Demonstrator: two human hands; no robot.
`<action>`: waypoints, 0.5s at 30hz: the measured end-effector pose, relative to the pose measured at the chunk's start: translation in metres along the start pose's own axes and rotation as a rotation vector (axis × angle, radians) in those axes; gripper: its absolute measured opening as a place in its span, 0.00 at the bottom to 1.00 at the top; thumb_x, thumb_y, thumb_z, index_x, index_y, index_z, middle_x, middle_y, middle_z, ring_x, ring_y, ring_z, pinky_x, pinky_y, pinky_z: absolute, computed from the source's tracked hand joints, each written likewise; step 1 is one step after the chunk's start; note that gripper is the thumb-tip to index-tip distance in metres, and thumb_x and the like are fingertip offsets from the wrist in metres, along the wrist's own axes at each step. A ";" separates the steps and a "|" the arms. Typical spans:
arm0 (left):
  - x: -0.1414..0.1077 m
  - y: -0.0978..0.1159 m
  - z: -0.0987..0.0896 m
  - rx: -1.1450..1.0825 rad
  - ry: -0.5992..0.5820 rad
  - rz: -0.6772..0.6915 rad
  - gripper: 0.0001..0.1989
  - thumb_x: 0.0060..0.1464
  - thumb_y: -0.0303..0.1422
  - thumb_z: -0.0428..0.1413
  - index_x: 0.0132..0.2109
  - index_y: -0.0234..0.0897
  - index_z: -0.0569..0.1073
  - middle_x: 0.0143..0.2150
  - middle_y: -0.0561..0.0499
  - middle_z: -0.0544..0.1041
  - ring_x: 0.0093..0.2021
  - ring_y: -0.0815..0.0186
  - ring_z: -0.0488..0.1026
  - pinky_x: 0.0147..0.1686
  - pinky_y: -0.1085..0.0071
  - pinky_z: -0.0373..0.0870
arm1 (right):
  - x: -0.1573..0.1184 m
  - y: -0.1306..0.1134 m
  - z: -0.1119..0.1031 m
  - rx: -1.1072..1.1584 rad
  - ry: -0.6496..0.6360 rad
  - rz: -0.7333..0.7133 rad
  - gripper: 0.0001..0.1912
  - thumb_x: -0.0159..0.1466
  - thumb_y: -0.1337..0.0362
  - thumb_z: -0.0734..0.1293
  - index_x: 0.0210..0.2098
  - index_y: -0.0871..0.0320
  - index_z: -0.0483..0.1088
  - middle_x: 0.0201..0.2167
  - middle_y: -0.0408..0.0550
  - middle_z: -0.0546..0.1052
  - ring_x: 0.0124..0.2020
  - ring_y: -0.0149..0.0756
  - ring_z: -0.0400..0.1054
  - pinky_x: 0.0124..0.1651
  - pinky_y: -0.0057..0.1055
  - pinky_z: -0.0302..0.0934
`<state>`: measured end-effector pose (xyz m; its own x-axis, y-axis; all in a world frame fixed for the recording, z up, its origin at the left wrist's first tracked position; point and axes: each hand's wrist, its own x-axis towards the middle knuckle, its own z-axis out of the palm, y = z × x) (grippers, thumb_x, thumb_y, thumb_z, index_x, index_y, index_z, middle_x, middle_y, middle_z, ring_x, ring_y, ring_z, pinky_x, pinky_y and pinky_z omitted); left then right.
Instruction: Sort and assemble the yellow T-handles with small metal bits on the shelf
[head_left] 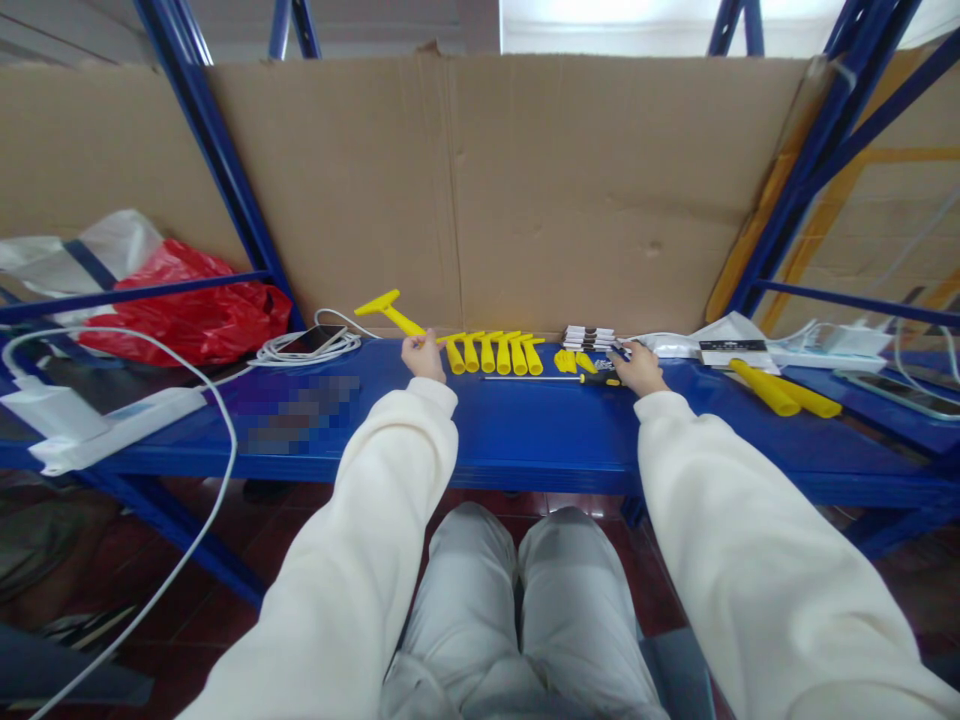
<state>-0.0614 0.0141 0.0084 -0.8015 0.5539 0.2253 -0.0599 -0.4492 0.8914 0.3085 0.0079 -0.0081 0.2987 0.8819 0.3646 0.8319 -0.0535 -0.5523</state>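
Note:
My left hand (424, 356) is closed round the handle of a yellow T-shaped tool (390, 309), whose head points up and to the left. Right of that hand, several yellow T-shaped pieces (495, 353) lie in a row on the blue shelf. My right hand (639, 368) is closed by the screws and small parts (604, 366); what its fingers grip is too small to make out. Beside it lies a screwdriver (592, 379) with a black and yellow handle. Small yellow pieces (574, 360) and a stack of black-and-white packets (589, 338) sit just left of the right hand.
Two yellow handles (780, 390) and a white box (735, 353) lie on the right of the blue shelf (547, 430). Power strips (120, 425), coiled white cable (307, 345) and a red bag (187, 305) are at the left. Cardboard (525, 190) stands behind.

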 end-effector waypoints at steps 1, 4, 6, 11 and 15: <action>-0.002 0.003 0.000 -0.054 0.016 -0.055 0.16 0.59 0.29 0.65 0.35 0.41 0.63 0.28 0.62 0.66 0.27 0.74 0.74 0.29 0.80 0.74 | 0.001 0.001 0.001 0.006 0.013 -0.013 0.30 0.69 0.61 0.66 0.69 0.60 0.73 0.68 0.66 0.75 0.70 0.61 0.66 0.70 0.59 0.62; -0.011 0.015 0.002 -0.165 -0.029 -0.143 0.23 0.56 0.30 0.68 0.33 0.42 0.57 0.26 0.64 0.64 0.25 0.74 0.75 0.28 0.81 0.70 | 0.006 0.001 0.006 0.036 0.050 -0.071 0.29 0.68 0.62 0.65 0.66 0.62 0.75 0.66 0.66 0.77 0.69 0.61 0.67 0.71 0.57 0.61; -0.019 0.023 0.003 -0.197 -0.116 -0.190 0.26 0.54 0.32 0.70 0.32 0.43 0.56 0.25 0.64 0.64 0.26 0.72 0.78 0.28 0.81 0.69 | 0.008 0.000 0.008 0.066 0.065 -0.105 0.28 0.67 0.63 0.65 0.65 0.63 0.75 0.66 0.66 0.77 0.69 0.61 0.68 0.72 0.56 0.60; -0.043 0.034 0.005 -0.150 -0.454 -0.210 0.25 0.53 0.29 0.69 0.30 0.41 0.56 0.26 0.62 0.71 0.25 0.70 0.80 0.27 0.80 0.69 | 0.012 -0.007 0.013 0.269 0.096 -0.190 0.23 0.67 0.62 0.68 0.59 0.62 0.78 0.62 0.66 0.80 0.67 0.58 0.71 0.73 0.53 0.61; -0.061 0.033 0.004 0.025 -0.846 -0.291 0.27 0.52 0.28 0.72 0.30 0.40 0.57 0.23 0.63 0.71 0.22 0.70 0.80 0.28 0.79 0.72 | 0.006 -0.021 0.015 0.597 -0.022 -0.222 0.17 0.69 0.54 0.71 0.52 0.58 0.79 0.54 0.61 0.84 0.59 0.52 0.78 0.69 0.52 0.66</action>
<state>-0.0125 -0.0314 0.0254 -0.0486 0.9796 0.1948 -0.1715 -0.2003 0.9646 0.2856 0.0219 -0.0057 0.1340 0.8519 0.5064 0.4670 0.3964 -0.7904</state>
